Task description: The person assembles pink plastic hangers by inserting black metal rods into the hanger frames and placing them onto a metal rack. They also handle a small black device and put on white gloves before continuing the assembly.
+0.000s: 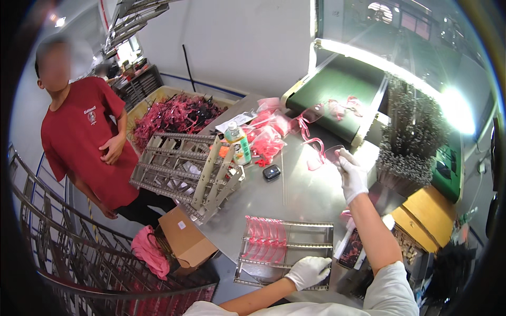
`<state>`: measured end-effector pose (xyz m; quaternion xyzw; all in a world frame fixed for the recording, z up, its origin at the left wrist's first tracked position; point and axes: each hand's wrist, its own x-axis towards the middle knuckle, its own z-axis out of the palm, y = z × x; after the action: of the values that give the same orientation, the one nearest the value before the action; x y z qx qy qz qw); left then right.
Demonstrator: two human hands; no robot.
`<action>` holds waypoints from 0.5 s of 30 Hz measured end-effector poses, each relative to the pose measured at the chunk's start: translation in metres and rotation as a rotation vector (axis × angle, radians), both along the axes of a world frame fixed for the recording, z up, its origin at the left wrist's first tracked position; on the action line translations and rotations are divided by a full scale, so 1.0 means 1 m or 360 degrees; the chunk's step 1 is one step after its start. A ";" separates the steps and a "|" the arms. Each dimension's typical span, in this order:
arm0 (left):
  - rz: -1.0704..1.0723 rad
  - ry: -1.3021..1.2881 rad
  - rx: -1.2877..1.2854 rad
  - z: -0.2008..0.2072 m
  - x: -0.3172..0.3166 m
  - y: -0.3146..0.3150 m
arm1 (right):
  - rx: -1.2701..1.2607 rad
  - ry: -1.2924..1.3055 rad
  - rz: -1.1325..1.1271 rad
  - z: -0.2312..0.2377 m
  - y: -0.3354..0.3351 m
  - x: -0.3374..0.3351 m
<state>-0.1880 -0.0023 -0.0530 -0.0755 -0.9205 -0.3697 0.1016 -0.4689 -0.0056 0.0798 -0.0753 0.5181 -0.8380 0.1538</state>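
My right hand (352, 178), in a white glove, reaches forward over the metal table and pinches a pink see-through plastic piece (332, 154), lens-like and thin, by its edge. Pink plastic strips (315, 141) lie just beyond it, near the conveyor. My left hand (307, 273), also gloved, is closed at the near right end of a flat metal rack (310, 245). A row of curved pink clear pieces (265, 239) stands in the rack's left half. The left fingertips are partly hidden against the rack's frame.
A green conveyor belt (337, 87) carries more pink pieces under a bright tube lamp. Stacked metal racks (176, 171), a bottle (238, 143), a small black case (271, 173) and pink scraps (267, 142) sit on the table. A person in a red shirt (87, 142) stands at left, near a cardboard box (184, 235).
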 end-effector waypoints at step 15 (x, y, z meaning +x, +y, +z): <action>0.0520 0.0491 0.0896 0.150 0.000 -0.028 | -0.0380 0.0364 -0.0056 0.100 0.135 0.159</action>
<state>-0.1875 -0.0308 0.0970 0.0486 -0.7563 -0.5719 0.3138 -0.3102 0.1291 0.1796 -0.1790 0.4302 -0.8821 0.0691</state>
